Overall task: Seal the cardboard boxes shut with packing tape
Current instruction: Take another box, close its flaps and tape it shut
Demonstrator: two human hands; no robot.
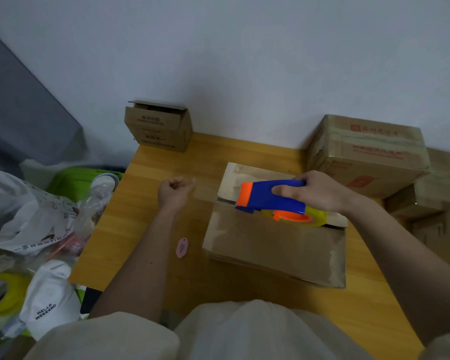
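Observation:
A flat cardboard box (270,245) lies in the middle of the wooden table (146,203), its top glossy with clear tape. My right hand (320,193) grips a blue and orange tape dispenser (270,196) holding a yellowish roll, over the box's far half. My left hand (176,192) hovers left of the box with fingers curled, pinching the end of a faint clear tape strip (205,190) that stretches towards the dispenser.
A small open box (159,128) stands at the table's back left. A large taped box (366,154) and more cartons (426,219) fill the right. A pink cutter (182,247) lies near the box. Bags, a green bin (70,181) and a yellow tape roll (0,292) crowd the left.

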